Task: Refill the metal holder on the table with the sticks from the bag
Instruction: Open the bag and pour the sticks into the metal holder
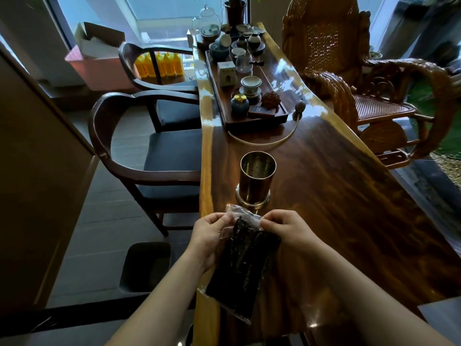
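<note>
A clear plastic bag (243,265) full of dark sticks is held over the near end of the wooden table (336,208). My left hand (209,236) pinches the bag's top edge on the left, and my right hand (287,231) pinches it on the right. Just beyond the bag stands the brass-coloured metal holder (257,178), an upright cylinder on a wider round base. Its mouth faces up and I see no sticks inside.
A dark tea tray (254,121) with cups, jars and a small box sits further along the table, with a cream tube (264,143) curling in front of it. Two dark wooden chairs (149,156) stand on the left, a wicker chair (349,78) on the right, and a dark bin (147,265) on the floor.
</note>
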A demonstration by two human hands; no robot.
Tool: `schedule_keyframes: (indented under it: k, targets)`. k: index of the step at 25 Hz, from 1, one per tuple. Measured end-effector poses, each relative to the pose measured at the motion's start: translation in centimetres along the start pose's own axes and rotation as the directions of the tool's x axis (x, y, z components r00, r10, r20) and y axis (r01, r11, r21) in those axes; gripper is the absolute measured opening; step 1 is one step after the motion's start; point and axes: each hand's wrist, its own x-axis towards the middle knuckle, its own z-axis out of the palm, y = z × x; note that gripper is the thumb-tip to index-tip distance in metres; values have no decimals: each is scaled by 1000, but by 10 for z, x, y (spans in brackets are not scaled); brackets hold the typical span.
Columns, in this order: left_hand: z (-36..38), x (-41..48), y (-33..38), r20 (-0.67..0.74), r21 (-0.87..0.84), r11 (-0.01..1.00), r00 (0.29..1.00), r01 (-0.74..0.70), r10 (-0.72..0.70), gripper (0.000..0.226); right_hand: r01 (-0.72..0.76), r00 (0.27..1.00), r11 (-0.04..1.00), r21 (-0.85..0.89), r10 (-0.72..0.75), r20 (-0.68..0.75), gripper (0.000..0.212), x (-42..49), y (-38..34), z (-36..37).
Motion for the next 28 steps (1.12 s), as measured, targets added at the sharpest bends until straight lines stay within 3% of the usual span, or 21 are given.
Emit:
schedule_keyframes:
  k: [4, 6, 8, 10, 12, 14, 16, 18, 20, 22, 23, 24, 26, 27, 28]
  targets:
    - [5, -17, 9, -56, 31, 996, 994, -88, 89, 19, 25, 999, 992, -123, -30, -39, 9, -3, -16, 5]
    - [5, -22, 10, -94, 290, 935, 967, -203, 239, 37, 52, 991, 991, -122, -66, -114, 10, -5, -24, 9]
    - [3, -27, 6, -67, 686, 653, 865, -322, 497, 57, 72, 977, 991, -110, -92, -195, 11, -5, -31, 10]
    - [3, -38, 2, 109, 825, 353, 737, -441, 667, 67, 74, 962, 991, -110, -100, -252, 12, -4, -37, 14]
    - [10, -46, 0, 310, 858, 119, 689, -500, 656, 80, 75, 950, 995, -72, -93, -298, 13, -2, -43, 20]
    - [20, -52, -3, 398, 886, -37, 716, -463, 574, 94, 81, 942, 996, 41, -63, -330, 12, -2, -50, 31]
    - [24, -55, -1, 374, 882, 22, 728, -471, 574, 90, 78, 956, 970, 228, -8, -292, 11, -5, -58, 42]
    - [20, -56, 6, 319, 811, 206, 708, -548, 630, 69, 45, 980, 906, 420, 41, -193, 15, -10, -69, 47]
    - [15, -58, 16, 256, 673, 445, 750, -592, 611, 47, 28, 996, 880, 474, 18, -93, 23, -14, -78, 46]
    - [9, -59, 25, 190, 519, 620, 787, -588, 587, 31, 106, 993, 957, 269, -88, -77, 21, -18, -84, 43]
    - [6, -59, 30, 161, 472, 655, 788, -591, 594, 28, 195, 975, 979, 58, -187, -119, 17, -20, -85, 42]
    - [4, -58, 34, 146, 431, 681, 790, -592, 595, 27, 286, 928, 936, -203, -324, -183, 15, -22, -85, 40]
    - [-1, -56, 39, 160, 334, 744, 813, -579, 560, 26, 372, 733, 635, -678, -649, -205, 24, -28, -86, 36]
    - [-3, -56, 42, 189, 275, 788, 834, -551, 518, 24, 409, 669, 474, -780, -737, -96, 32, -28, -86, 34]
    - [-5, -56, 45, 233, 218, 831, 855, -511, 464, 23, 459, 654, 389, -799, -756, 8, 38, -28, -86, 33]
